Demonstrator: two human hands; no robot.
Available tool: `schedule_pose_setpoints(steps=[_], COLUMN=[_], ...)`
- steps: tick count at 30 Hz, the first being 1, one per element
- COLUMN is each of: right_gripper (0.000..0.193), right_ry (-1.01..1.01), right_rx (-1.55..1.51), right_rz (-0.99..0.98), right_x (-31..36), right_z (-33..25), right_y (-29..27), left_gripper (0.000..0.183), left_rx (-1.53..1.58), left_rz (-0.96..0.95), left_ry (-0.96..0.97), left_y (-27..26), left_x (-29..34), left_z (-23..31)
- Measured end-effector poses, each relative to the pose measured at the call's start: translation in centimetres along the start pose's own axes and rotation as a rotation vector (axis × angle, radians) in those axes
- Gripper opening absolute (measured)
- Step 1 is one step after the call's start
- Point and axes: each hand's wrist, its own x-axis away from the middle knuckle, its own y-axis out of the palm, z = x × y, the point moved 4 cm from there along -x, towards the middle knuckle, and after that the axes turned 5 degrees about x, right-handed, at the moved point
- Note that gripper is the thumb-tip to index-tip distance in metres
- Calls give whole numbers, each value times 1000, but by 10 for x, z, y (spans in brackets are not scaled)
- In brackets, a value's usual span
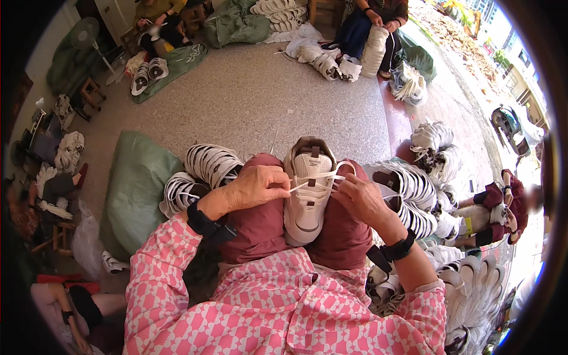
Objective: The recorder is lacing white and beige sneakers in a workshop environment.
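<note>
A beige and white sneaker point(305, 214) is held upright between my knees, its toe toward me and its brown-lined opening away. White shoelace point(320, 175) runs across its tongue in several rows, with a loose loop standing out on the right side. At the shoe's left edge, my left hand point(258, 188) pinches one lace end between thumb and forefinger. On the other side my right hand point(357, 194) has its fingers closed on the lace by the eyelets. Both wrists wear black bands.
Stacked white-striped shoes point(212, 164) lie beside my left knee, near a green sack point(133, 192). More shoe stacks point(408, 189) crowd my right side. Other people sit around with shoes, one at the far right holding a white stack point(375, 52). A fan point(89, 35) stands far left.
</note>
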Motion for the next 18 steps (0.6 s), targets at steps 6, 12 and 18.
schedule_pose_setpoints(steps=[6,12,18], right_gripper=[33,17,19], right_ry=[377,236,107], right_rx=[-270,-59,10], right_rz=[-210,207,73], right_x=[-1,-3,-7], right_z=[-8,10,14], right_y=[-9,-22,-26], left_gripper=[15,13,14], left_rx=[-73,-338,-352], left_rz=[275,354,247], left_ry=[53,276,192], left_y=[7,6,13], left_x=[4,-29,-43], left_z=[1,14,2])
